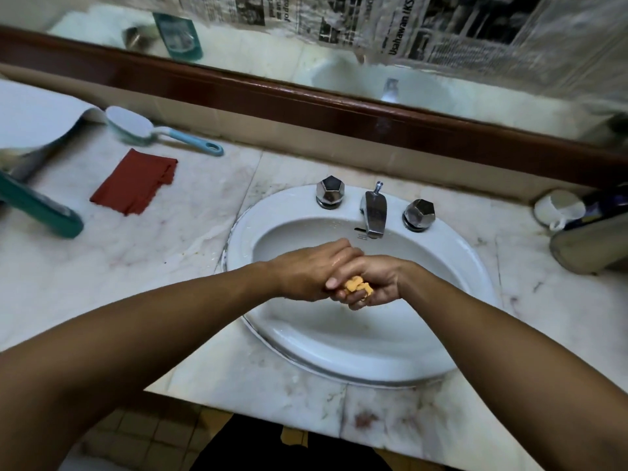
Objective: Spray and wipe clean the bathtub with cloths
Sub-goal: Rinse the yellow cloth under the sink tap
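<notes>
**Orange cloth wadded between two fists over the basin**

A person's left hand (306, 273) and right hand (375, 283) met knuckle to knuckle above the white sink (470, 253), just in front of the faucet (373, 212). Both were curled tight round a bunched orange cloth (356, 286). Only a small fold of it showed, on the near side between the thumbs, and the rest was hidden inside the fists. Its long axis could therefore only be judged: it appeared to run left to right, from one palm into the other. With each hand on an end, neither was the nearer, and a wringing twist over the bowl looked the likely step. A second, red cloth (134, 181) lay flat on the marble counter (170, 266) well off to the left, on the left hand's side, near a blue-handled brush (136, 125). No bathtub or spray bottle was in view.
</notes>
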Tool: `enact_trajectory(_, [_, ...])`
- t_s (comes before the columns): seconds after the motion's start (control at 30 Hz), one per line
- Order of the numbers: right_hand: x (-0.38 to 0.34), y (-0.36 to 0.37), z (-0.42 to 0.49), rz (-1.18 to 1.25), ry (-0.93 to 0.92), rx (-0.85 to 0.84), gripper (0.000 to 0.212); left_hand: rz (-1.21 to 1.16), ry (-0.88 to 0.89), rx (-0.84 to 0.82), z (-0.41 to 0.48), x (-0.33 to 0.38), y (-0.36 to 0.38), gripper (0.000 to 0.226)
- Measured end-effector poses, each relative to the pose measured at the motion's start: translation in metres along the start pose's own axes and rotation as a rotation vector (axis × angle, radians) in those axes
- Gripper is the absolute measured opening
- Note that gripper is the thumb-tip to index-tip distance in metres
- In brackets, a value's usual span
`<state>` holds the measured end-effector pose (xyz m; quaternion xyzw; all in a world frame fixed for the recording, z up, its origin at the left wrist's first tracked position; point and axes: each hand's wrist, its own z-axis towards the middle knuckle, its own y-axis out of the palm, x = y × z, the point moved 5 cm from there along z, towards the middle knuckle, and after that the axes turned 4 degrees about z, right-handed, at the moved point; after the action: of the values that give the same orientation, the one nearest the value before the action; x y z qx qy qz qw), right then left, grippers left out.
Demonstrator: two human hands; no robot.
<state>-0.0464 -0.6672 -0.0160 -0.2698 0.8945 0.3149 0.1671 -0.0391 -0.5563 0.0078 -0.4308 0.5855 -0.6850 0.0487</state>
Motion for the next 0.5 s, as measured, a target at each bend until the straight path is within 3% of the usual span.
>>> enact_trajectory(0.17, [-0.016,-0.001,-0.011,-0.293,0.160,0.123,0.031,0.396,-0.011,0.161,0.009,0.010,-0.013,0.042])
enact_trajectory(0.33, [-0.023,-0.009,-0.012,-0.598,0.165,0.355,0.026,0.663,-0.153,-0.138,0.023,0.015,-0.014,0.039])
enact_trajectory(0.5, [-0.032,-0.009,-0.010,-0.985,0.093,0.601,0.015,0.797,-0.177,-0.268,0.029,0.016,-0.007,0.024])
